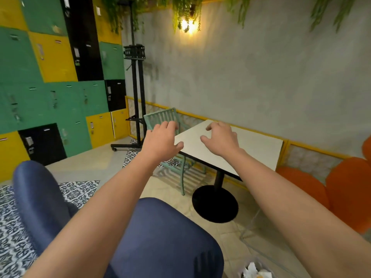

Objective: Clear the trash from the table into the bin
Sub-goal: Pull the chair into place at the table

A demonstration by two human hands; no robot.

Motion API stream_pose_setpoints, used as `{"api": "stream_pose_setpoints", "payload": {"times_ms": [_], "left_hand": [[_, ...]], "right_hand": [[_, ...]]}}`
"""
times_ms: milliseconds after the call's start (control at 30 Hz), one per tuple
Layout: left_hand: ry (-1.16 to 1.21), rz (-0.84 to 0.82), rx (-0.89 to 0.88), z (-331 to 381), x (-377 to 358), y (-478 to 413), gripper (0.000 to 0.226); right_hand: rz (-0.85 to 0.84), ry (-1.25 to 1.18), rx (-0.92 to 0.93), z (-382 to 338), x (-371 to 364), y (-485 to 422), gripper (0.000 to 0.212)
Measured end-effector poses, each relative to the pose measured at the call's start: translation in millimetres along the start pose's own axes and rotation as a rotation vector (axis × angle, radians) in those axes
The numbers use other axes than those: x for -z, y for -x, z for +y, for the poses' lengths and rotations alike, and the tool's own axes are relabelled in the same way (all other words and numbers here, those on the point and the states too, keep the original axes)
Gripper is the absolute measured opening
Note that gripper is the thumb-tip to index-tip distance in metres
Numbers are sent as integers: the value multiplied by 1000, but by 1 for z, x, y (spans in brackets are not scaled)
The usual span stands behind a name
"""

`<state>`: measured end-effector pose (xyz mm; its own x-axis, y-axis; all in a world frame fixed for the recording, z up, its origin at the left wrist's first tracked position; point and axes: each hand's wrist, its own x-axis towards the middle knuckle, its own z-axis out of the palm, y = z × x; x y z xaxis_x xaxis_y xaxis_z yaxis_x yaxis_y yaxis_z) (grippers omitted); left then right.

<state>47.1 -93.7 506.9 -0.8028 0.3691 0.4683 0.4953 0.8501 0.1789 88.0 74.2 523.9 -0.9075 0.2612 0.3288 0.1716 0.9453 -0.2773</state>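
Observation:
A white square table (257, 149) on a black pedestal stands ahead by the grey wall; its top shows no trash. My left hand (160, 138) is stretched out in the air near the table's left corner, fingers apart and empty. My right hand (220, 137) hovers over the tabletop, fingers spread, holding nothing. At the bottom edge, crumpled white paper (251, 268) lies in what looks like a clear-lined bin (267, 259), mostly cut off by the frame.
A teal slatted chair (166, 117) stands at the table's left. Blue padded seats (160, 237) are close below me. Orange round seats (345, 189) sit right. A black wheeled stand (138, 97) and coloured lockers (50, 87) are left. Tiled floor lies around the pedestal base (214, 203).

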Motion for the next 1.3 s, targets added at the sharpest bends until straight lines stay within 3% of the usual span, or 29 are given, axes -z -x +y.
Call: {"api": "stream_pose_setpoints", "payload": {"times_ms": [267, 600, 1300], "left_hand": [[51, -56, -52, -67, -12, -15, 52], [165, -88, -291, -137, -11, -36, 49], [321, -186, -388, -225, 51, 81, 56]], "right_hand": [[-8, 45, -45, -61, -34, -20, 43], [44, 76, -234, -132, -64, -18, 45], [58, 128, -305, -238, -64, 113, 47]]}}
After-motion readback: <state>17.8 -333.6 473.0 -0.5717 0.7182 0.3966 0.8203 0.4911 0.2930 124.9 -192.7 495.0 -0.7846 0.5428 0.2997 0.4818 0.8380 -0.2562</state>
